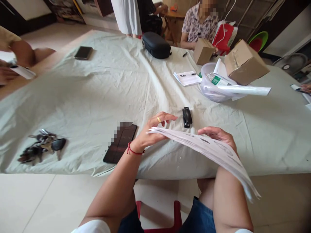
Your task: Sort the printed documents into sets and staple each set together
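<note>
Gripping paper stack (213, 152) above table edge (170, 176).

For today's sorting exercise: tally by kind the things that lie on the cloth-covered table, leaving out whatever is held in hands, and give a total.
Phones: 2 (one, another)
Cardboard boxes: 2 (one, another)
Stapler: 1
Bunch of keys: 1
Black case: 1
Clear plastic bowl: 1
Notepad: 1
Total: 9

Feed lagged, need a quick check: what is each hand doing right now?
Left hand: shut on the stack of papers, gripping its left end.
Right hand: lies on the papers; grip cannot be told.
</note>
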Tool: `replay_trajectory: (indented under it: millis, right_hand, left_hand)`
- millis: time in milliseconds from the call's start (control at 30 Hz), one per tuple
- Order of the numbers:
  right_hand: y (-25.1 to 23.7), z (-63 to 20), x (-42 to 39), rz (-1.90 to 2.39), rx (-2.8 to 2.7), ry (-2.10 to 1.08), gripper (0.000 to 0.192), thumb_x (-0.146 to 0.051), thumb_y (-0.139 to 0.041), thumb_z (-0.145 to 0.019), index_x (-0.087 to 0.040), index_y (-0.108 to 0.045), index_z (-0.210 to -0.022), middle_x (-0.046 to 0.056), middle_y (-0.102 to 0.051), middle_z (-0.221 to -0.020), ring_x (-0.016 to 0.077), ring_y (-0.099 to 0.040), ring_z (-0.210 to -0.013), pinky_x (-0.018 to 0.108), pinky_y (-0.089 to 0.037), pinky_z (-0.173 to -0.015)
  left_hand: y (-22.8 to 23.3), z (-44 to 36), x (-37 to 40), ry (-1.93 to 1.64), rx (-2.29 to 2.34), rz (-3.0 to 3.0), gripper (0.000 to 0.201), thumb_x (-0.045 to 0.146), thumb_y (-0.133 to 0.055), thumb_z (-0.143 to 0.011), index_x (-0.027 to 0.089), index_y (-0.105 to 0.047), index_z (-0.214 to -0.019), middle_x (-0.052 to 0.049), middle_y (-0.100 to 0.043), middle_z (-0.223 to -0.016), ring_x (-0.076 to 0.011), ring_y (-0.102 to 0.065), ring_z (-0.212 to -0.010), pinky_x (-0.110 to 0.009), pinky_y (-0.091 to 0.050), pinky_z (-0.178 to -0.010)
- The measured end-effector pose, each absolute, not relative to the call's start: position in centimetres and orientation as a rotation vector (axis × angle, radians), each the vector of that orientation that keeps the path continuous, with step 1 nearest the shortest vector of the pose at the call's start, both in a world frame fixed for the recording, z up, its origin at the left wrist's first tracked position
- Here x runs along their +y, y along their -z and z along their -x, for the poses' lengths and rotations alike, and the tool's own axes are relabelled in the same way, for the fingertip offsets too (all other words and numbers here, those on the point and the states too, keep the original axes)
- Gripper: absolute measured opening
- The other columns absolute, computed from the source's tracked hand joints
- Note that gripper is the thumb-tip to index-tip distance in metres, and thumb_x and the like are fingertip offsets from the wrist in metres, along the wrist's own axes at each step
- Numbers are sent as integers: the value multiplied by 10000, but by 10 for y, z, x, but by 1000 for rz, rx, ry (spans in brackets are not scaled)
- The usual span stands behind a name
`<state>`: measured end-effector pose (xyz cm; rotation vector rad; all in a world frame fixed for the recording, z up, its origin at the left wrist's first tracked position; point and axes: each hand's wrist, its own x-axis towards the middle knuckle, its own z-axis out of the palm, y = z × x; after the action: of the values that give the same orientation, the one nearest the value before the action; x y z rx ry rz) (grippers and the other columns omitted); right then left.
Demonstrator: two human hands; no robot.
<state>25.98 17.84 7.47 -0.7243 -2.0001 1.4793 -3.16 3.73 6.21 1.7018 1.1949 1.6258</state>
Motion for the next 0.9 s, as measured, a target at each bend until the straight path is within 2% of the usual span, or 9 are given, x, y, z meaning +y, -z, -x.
replay_trajectory:
  millis: [200,300,367,467,533,633,667,800,900]
  right_hand:
    - [-81,-258,173,515,-2027,-1491,398,-638,-855,-853,-329,-896,-1100,61,-855,-1127,310,-802,-1099,452,-625,-1069]
    - [-73,-262,176,491,-2017,-1496,493,-725,-861,-796,-321,-897,-1076,70,-855,-1123,323,-796,-1123,478,-609,-1115]
    - [-63,-264,182,670,-2044,-1553,513,-730,-875,-772,-295,-892,-1042,79,-855,-1125,324,-800,-1108,472,-639,-1063]
    - [-49,-270,190,916,-2011,-1518,427,-660,-895,-794,-287,-878,-1002,55,-860,-1067,304,-813,-1024,455,-679,-954]
    - [-43,-276,192,923,-1985,-1496,363,-623,-872,-850,-275,-877,-955,47,-860,-1055,315,-815,-1066,454,-679,-965]
    - [-40,-286,191,905,-1952,-1492,371,-609,-792,-944,-265,-889,-1042,61,-863,-1097,345,-787,-1232,463,-673,-1026]
    - [-39,-289,191,901,-1945,-1491,382,-608,-775,-962,-268,-888,-1095,65,-863,-1118,346,-775,-1270,466,-668,-1049]
    - [-29,-301,191,931,-1900,-1526,384,-587,-751,-994,-283,-874,-1194,62,-849,-1233,316,-797,-1238,465,-644,-1116]
    - [-19,-309,192,1001,-1863,-1622,423,-607,-747,-992,-261,-873,-1201,76,-852,-1219,313,-826,-1147,473,-665,-1077]
  left_hand:
    - [-67,24,37,-1336,1067,-2008,349,486,-655,-1115,189,-810,-1212,-152,-807,-1213,-284,-772,-1104,-440,-504,-1057]
    - [-71,20,35,-1360,1104,-2076,301,441,-689,-1106,202,-797,-1254,-147,-804,-1266,-267,-773,-1099,-419,-505,-1017]
    - [-68,19,35,-1364,1145,-2003,266,413,-706,-1096,198,-810,-1213,-132,-825,-1185,-248,-778,-1030,-382,-536,-951]
    - [-61,14,31,-1382,1211,-1711,253,445,-748,-1058,209,-832,-1023,-93,-826,-986,-243,-769,-896,-350,-578,-842]
    - [-58,7,28,-1415,1269,-1397,288,505,-795,-1009,222,-824,-966,-86,-819,-991,-289,-770,-989,-386,-606,-913]
    - [-53,-4,27,-1486,1261,-980,378,530,-865,-934,223,-809,-1147,-95,-808,-1188,-345,-706,-1255,-460,-581,-1102]
    - [-50,-8,29,-1497,1215,-896,421,541,-867,-929,215,-799,-1186,-102,-799,-1210,-343,-704,-1252,-463,-583,-1102]
    - [-27,-16,43,-1645,1191,-672,480,662,-756,-985,211,-774,-1148,-74,-763,-997,-240,-711,-895,-371,-615,-864]
    - [-8,-24,52,-1774,1343,-660,462,655,-676,-1039,247,-725,-1250,-89,-752,-1204,-259,-702,-1103,-372,-590,-979]
